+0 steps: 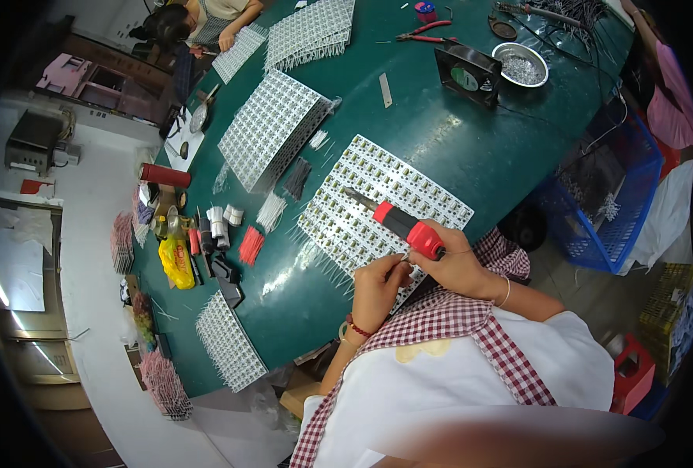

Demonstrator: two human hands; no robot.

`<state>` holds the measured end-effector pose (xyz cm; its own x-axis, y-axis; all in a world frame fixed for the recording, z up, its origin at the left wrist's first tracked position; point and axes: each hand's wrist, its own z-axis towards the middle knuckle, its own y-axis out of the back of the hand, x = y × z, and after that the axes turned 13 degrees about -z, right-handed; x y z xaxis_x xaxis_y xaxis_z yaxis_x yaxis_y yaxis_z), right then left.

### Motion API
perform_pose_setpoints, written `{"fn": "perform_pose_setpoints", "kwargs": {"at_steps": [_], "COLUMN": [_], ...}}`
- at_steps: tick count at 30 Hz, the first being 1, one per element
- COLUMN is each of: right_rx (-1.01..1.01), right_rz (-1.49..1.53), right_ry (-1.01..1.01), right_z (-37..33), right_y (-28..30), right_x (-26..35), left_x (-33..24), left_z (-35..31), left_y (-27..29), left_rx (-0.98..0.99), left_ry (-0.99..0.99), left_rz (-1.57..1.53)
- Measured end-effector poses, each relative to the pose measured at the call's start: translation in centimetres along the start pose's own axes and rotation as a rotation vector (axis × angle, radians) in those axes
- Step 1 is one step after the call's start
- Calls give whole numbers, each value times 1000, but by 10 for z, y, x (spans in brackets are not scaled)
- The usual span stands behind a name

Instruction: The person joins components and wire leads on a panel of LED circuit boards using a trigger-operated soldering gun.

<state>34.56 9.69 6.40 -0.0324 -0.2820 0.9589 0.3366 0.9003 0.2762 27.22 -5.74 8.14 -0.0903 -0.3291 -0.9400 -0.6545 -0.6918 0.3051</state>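
soldering iron (399,225) gripped by right hand (457,269) | left hand (378,287) fingers pinch wire | circuit panel (385,207) near table (440,148) edge

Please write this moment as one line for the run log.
right hand: grips red-black soldering iron, tip over white component panel | left hand: pinches thin wire at panel edge | surface: green table

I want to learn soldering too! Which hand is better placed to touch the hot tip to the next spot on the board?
Probably the right hand. It holds the red and black soldering iron, whose tip already rests over the white circuit board. The left hand sits at the board's near edge, pinching something thin.
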Motion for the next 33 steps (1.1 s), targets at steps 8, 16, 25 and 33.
{"fn": "perform_pose_setpoints", "kwargs": {"at_steps": [8,16,25,33], "right_rx": [-25,5,57,78], "right_rz": [-116,-62,-5,67], "right_ry": [55,-38,-250,-221], "right_z": [-6,-7,-9,0], "right_y": [-5,-16,-19,-24], "right_x": [-3,-5,8,18], "left_x": [3,10,21,37], "left_z": [-5,-12,-15,-12], "left_y": [0,6,9,12], "left_rx": [4,2,-33,-83], "left_ry": [59,-92,-108,-221], "left_rz": [-81,-76,-184,-74]}}
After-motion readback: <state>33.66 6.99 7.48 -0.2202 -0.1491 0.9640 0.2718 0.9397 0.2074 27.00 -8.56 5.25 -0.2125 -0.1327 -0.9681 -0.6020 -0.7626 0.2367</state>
